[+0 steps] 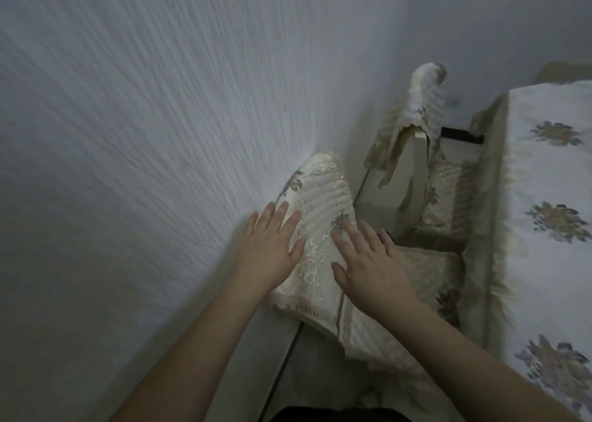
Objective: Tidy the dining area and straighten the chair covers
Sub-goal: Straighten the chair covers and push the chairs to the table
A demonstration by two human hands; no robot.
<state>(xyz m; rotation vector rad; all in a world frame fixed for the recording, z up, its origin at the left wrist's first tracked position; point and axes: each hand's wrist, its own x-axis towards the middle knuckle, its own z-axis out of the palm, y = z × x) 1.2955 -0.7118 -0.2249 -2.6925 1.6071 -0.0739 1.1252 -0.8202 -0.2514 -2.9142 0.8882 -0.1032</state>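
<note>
So you're roughly midway on the covers, I'd say. Starting on the left: your left hand [272, 248] lies flat with fingers straight and spread, gripping nothing, its fingertips resting on the left edge of the near chair cover [315, 216], right up against the textured wall [144, 117]. That cover sits over the backrest pretty squarely and looks mostly smoothed, so this chair is close to done.

Your right hand [368, 261] is the same deal: open, fingers straight, palm down on the cover's right side, holding nothing. The cover runs between your two hands and carries on down underneath them, with the seat cushion [426, 274] just right of your right hand.

What's left: the far chair cover [413, 114], further back and well apart from both hands, hangs crooked, one corner flopping down and bare chair frame showing. That one clearly still needs work. On the far right, the floral tablecloth [551, 197] on the worktop looks reasonably flat, though the blur makes it hard to tell.
</note>
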